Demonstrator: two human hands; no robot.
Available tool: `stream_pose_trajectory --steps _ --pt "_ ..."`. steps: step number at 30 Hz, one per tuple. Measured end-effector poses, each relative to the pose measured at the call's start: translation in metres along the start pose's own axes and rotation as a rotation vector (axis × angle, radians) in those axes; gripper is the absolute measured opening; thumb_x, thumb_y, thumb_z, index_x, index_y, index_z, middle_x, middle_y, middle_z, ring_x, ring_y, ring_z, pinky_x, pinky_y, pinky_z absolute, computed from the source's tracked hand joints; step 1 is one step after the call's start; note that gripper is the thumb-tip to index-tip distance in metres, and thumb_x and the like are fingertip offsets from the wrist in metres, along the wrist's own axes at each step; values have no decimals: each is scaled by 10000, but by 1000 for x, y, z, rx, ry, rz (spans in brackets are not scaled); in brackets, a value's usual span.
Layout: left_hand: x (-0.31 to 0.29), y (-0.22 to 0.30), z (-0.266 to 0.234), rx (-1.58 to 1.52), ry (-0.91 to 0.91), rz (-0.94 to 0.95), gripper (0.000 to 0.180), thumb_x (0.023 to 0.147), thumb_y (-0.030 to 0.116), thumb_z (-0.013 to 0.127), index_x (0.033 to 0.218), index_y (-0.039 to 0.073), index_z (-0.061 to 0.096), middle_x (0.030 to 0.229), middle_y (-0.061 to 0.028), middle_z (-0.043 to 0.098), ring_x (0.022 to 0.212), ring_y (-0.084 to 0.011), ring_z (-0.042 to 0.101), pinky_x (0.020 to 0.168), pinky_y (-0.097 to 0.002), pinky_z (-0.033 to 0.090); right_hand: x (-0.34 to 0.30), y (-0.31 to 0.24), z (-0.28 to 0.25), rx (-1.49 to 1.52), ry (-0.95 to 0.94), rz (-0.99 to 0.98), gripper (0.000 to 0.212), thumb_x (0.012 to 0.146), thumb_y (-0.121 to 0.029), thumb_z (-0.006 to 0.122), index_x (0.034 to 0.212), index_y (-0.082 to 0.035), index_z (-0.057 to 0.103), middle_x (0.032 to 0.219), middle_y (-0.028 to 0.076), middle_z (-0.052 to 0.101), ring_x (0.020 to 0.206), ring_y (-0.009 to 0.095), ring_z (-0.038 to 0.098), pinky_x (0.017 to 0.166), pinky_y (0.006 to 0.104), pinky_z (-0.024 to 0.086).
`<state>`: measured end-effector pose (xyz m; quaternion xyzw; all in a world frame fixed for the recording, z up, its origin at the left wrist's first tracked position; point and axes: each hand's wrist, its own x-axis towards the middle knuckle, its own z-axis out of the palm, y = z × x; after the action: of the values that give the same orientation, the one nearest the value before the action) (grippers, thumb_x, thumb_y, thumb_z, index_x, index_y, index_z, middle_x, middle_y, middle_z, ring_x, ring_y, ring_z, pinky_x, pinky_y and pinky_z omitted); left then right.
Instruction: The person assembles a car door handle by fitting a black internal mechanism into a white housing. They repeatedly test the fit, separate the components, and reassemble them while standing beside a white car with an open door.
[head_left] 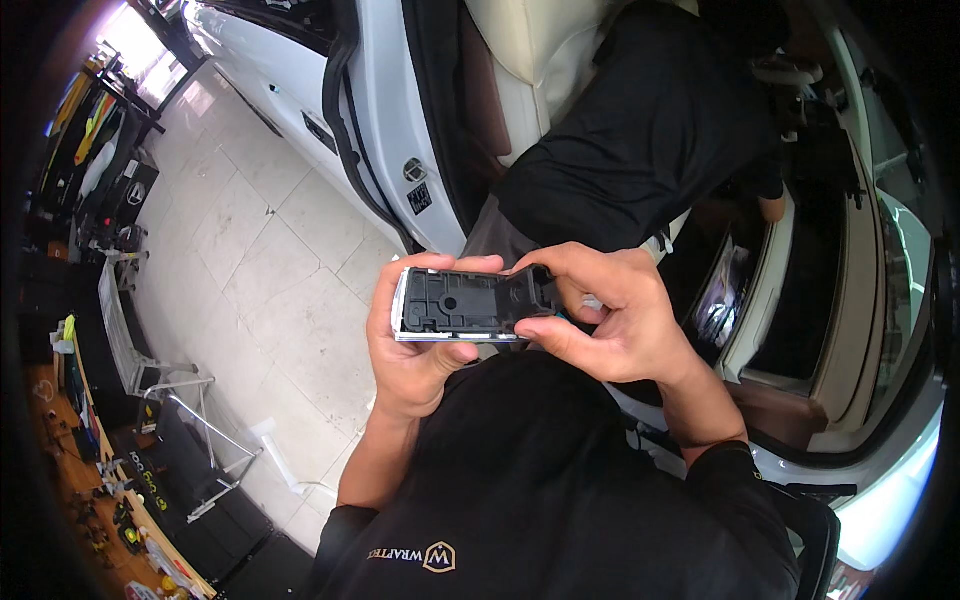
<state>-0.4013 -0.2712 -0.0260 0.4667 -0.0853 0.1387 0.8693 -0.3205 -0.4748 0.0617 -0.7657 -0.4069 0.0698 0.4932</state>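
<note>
As I view remotely, black ribbed plastic part [455, 302] sits above black shirt [560, 470], left hand [405, 355] gripping one end, right hand [625, 315] pinching other. Risk, my judgement: uneven fingertip pressure could flex part or let it slip toward tiled floor [270, 265].

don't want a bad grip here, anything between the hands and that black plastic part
Nothing visible stands between the right hand and the black plastic part: it pinches the part's right end directly. By the left hand, a white edge shows along the part's left and lower sides; what lies underneath is hidden.
</note>
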Motion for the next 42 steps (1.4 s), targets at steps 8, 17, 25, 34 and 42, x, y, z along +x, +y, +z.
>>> stream_pose_trajectory --steps 8,17,25,34,42 --pt "6 -4 -7 15 -42 15 779 801 276 948 1367 7 486 1329 -292 675 1207 -318 708 1040 -431 586 2 9 5 6 9 12 384 831 -133 886 1154 10 734 613 7 482 525 48 450 502 254 343" --pt "21 -5 -18 51 -205 71 679 798 148 937 1330 28 532 1341 -268 682 1236 -304 697 1070 -429 566 10 4 -9 -132 -100 3 431 820 -207 906 1167 -46 708 604 27 493 507 106 506 500 295 371" --pt "20 -12 -22 50 -211 28 688 812 130 926 1353 33 512 1348 -277 673 1246 -325 690 1070 -439 569 0 12 0 -118 -12 49 466 758 -196 949 1156 -46 757 574 -16 382 485 89 386 496 268 290" --pt "17 -8 -21 187 -214 -83 777 755 271 974 1329 35 505 1317 -276 678 1241 -346 685 1067 -475 567 -5 19 3 -102 -25 37 442 788 -137 920 1172 -38 726 566 6 401 478 121 412 490 298 334" --pt "9 -11 -27 257 -212 -66 671 822 186 931 1304 26 493 1286 -258 693 1216 -320 692 1064 -444 551 -13 32 25 -110 22 15 463 776 -131 930 1173 -22 717 581 44 474 470 157 485 489 293 384"
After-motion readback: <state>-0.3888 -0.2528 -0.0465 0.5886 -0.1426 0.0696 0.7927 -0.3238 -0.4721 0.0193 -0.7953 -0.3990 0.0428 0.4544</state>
